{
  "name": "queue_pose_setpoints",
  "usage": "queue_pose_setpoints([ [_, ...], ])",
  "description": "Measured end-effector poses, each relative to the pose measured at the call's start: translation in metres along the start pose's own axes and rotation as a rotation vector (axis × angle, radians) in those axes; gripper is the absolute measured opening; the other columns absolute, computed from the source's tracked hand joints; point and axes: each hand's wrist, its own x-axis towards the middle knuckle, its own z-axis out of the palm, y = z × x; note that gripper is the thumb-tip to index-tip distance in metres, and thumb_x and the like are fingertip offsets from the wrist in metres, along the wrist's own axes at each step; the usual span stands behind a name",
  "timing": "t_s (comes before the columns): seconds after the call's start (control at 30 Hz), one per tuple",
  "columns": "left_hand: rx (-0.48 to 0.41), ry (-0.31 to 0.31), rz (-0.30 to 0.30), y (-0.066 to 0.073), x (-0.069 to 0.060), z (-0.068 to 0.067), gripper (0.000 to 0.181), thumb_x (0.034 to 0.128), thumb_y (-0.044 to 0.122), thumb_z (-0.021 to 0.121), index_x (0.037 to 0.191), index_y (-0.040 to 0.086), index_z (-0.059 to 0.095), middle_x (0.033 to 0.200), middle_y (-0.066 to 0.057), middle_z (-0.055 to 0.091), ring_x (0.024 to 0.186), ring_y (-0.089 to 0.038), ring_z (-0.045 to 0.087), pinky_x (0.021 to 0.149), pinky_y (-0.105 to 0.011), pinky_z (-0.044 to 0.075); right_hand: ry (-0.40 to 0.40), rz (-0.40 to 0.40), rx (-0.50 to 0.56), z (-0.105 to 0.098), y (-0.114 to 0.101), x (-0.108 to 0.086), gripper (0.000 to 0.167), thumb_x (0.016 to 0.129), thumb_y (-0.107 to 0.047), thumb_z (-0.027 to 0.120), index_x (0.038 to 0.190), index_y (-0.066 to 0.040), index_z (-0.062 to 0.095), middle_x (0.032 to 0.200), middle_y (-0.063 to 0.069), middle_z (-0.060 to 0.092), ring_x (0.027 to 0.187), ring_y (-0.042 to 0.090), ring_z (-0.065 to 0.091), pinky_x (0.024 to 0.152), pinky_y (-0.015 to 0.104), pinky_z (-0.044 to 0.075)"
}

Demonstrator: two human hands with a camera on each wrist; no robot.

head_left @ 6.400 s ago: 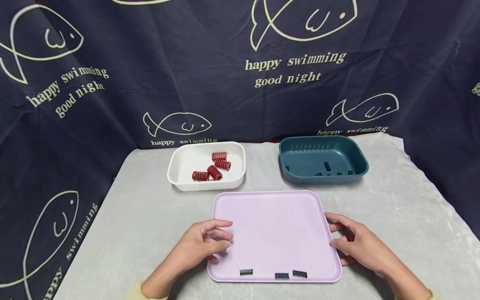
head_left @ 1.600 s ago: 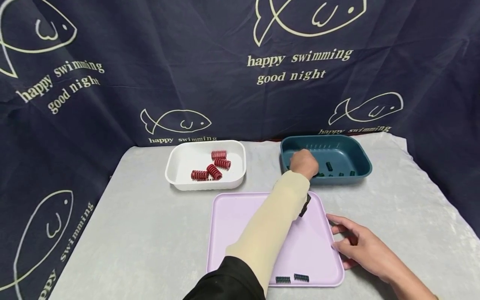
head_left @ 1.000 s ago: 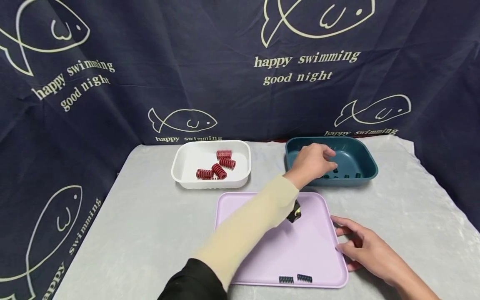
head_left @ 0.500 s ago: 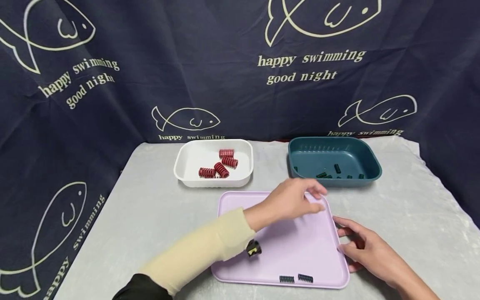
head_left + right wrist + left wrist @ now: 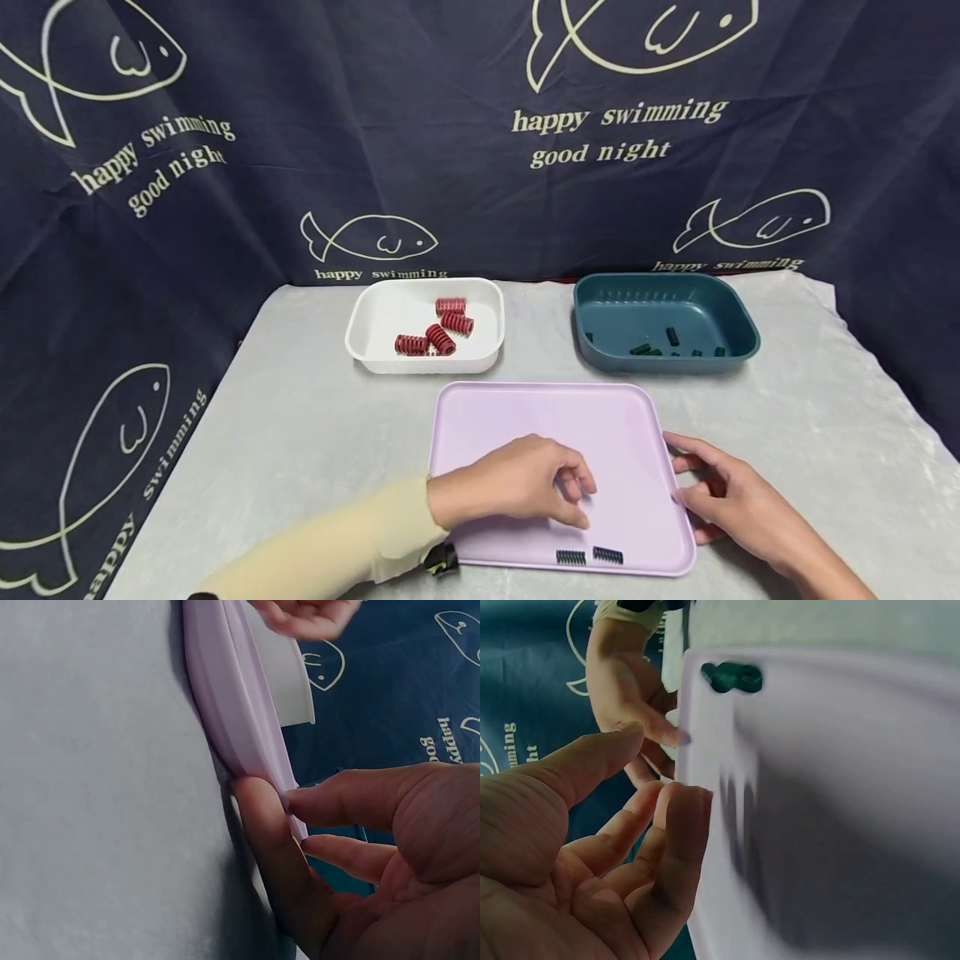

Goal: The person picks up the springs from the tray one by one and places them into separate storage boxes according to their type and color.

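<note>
My left hand (image 5: 525, 483) hovers over the lilac tray (image 5: 555, 417), fingers loosely bent, thumb and fingertips apart. In the left wrist view nothing lies between the fingers (image 5: 682, 840). Just ahead of it, along the tray's front edge, lie two small dark green springs, one (image 5: 571, 557) beside the other (image 5: 608, 555); they look blurred in the left wrist view. My right hand (image 5: 738, 500) holds the tray's right edge. In the right wrist view its fingertips (image 5: 259, 795) press against the rim from the outside and below, the others resting at the lip.
Behind the tray, a white bin (image 5: 367, 325) with several red springs (image 5: 440, 340) stands at left. At right is a teal bin (image 5: 667, 364) with several dark green springs (image 5: 672, 336). A dark blue printed cloth (image 5: 480, 167) hangs behind the table (image 5: 315, 450).
Over the last second or so my left hand withdrew from the teal bin to the tray's front. The front-left spring seen earliest is gone from the tray. The right hand has stayed put.
</note>
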Motion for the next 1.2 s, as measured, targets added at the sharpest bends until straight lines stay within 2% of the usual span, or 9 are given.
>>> queue_pose_setpoints([
  [0.2, -0.045, -0.011, -0.053, -0.008, -0.018, 0.008, 0.022, 0.0785, 0.025, 0.091, 0.098, 0.021, 0.081, 0.073, 0.027, 0.066, 0.07, 0.012, 0.057, 0.068, -0.01, 0.046, -0.002, -0.022, 0.01, 0.001, 0.0, 0.0, 0.074, 0.09, 0.004, 0.069, 0.156, 0.001, 0.036, 0.13, 0.026, 0.054, 0.08, 0.02, 0.066, 0.056, 0.042, 0.062],
  [0.4, -0.218, -0.005, -0.114, -0.007, -0.025, 0.016, 0.017, 0.0785, 0.018, 0.091, 0.092, 0.019, 0.082, 0.067, 0.024, 0.068, 0.052, 0.006, 0.059, 0.051, -0.017, 0.054, -0.011, -0.062, 0.025, 0.0, 0.001, 0.0, 0.074, 0.09, 0.004, 0.068, 0.156, 0.003, 0.035, 0.13, 0.028, 0.053, 0.08, 0.019, 0.067, 0.055, 0.042, 0.062],
  [0.43, -0.258, -0.008, -0.121, -0.006, -0.025, 0.017, 0.017, 0.0781, 0.016, 0.091, 0.092, 0.018, 0.082, 0.067, 0.022, 0.068, 0.05, 0.004, 0.06, 0.049, -0.018, 0.054, -0.013, -0.063, 0.025, 0.0, 0.001, 0.0, 0.074, 0.09, 0.004, 0.068, 0.156, 0.003, 0.035, 0.13, 0.028, 0.053, 0.081, 0.019, 0.067, 0.055, 0.042, 0.062],
  [0.6, -0.337, -0.018, -0.134, -0.002, -0.027, 0.022, 0.018, 0.0773, 0.011, 0.091, 0.092, 0.016, 0.081, 0.066, 0.019, 0.069, 0.048, 0.001, 0.06, 0.047, -0.02, 0.053, -0.007, -0.052, 0.021, 0.001, 0.001, -0.001, 0.073, 0.09, 0.004, 0.068, 0.156, 0.002, 0.036, 0.13, 0.028, 0.053, 0.081, 0.02, 0.067, 0.056, 0.042, 0.062],
  [0.77, -0.357, -0.026, -0.12, -0.002, -0.029, 0.023, 0.019, 0.0762, 0.009, 0.091, 0.091, 0.014, 0.081, 0.064, 0.02, 0.068, 0.049, 0.003, 0.058, 0.047, -0.019, 0.052, -0.002, -0.031, 0.017, 0.001, 0.0, 0.0, 0.074, 0.09, 0.004, 0.069, 0.156, 0.0, 0.037, 0.132, 0.027, 0.053, 0.082, 0.022, 0.067, 0.056, 0.042, 0.062],
  [1.07, -0.302, -0.002, -0.117, -0.004, -0.03, 0.03, 0.022, 0.0714, 0.011, 0.094, 0.087, 0.019, 0.08, 0.064, 0.024, 0.065, 0.063, 0.01, 0.062, 0.065, -0.011, 0.051, -0.003, -0.044, 0.03, 0.001, 0.0, 0.0, 0.073, 0.09, 0.004, 0.068, 0.156, 0.0, 0.037, 0.133, 0.028, 0.052, 0.083, 0.021, 0.068, 0.056, 0.043, 0.062],
  [1.2, -0.283, 0.008, -0.123, -0.004, -0.03, 0.034, 0.023, 0.0693, 0.012, 0.096, 0.083, 0.021, 0.08, 0.063, 0.025, 0.064, 0.063, 0.01, 0.061, 0.066, -0.011, 0.05, 0.0, -0.031, 0.029, 0.002, 0.0, -0.001, 0.074, 0.09, 0.003, 0.069, 0.156, -0.001, 0.036, 0.133, 0.027, 0.052, 0.083, 0.022, 0.067, 0.057, 0.043, 0.062],
])
